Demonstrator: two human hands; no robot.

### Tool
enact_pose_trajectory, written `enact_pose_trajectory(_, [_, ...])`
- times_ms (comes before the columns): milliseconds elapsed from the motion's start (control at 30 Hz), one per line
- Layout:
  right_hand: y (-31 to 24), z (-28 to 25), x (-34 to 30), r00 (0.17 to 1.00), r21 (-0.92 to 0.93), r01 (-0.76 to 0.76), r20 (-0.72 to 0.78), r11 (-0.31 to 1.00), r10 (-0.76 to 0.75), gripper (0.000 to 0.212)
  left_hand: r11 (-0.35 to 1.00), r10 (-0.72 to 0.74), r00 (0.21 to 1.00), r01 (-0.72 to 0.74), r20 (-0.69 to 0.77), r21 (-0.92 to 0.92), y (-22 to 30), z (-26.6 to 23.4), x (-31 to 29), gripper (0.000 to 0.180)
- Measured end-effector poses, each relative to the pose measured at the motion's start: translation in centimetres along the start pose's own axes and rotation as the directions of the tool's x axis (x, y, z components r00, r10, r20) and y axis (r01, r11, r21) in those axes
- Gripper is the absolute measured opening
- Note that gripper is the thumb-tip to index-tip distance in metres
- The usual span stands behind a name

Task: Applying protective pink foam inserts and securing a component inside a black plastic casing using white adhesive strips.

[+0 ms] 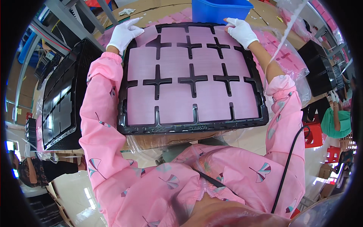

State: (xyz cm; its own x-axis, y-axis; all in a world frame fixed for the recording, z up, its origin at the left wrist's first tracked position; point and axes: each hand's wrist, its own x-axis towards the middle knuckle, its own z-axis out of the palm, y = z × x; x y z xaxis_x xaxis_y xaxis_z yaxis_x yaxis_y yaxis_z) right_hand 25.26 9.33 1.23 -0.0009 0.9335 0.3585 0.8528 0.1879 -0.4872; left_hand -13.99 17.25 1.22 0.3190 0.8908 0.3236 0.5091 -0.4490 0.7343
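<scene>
A black plastic tray [193, 128] with raised cross-shaped dividers lies in front of me. Pink sheet material [176, 99] shows in its compartments. Toward the far left corner, a loose pink piece [148, 36] overlaps the rim and part of a divider. My left hand [126, 34], in a white glove, is at that corner with thumb and forefinger apart, its thumb at the loose piece's edge. At the far right corner is my right hand [241, 32], gloved with bare fingertips, fingers apart near the rim. Its palm side is hidden.
A blue bin [221, 10] stands just beyond the tray. Black crates [62, 100] are on the left, beside a grey metal frame [62, 28]. Clear plastic wrap and pink sheets [280, 53] lie at the right. Another black crate [317, 68] and a person in green [336, 123] are farther right.
</scene>
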Motion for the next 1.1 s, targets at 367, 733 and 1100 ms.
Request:
enact_pose_trajectory(367, [0.6,0.6,-0.2,0.995,-0.182,0.008,-0.101,0.983,-0.027,0.037,0.989,0.053,0.992,-0.037,-0.113,0.142,0.0,1.3,-0.1,0.052])
enact_pose_trajectory(733, [-0.1,-0.9,-0.8,0.993,-0.453,0.027,-0.093,0.891,-0.077,0.048,0.984,0.119,0.963,-0.082,-0.241,0.155,-0.3,1.5,-0.3,0.053])
enact_pose_trajectory(1100, [-1.1,-2.7,-5.9,0.986,-0.185,0.082,-0.125,0.979,-0.106,0.034,0.803,0.392,0.914,-0.282,-0.108,0.525,3.3,-2.3,-4.4,0.039])
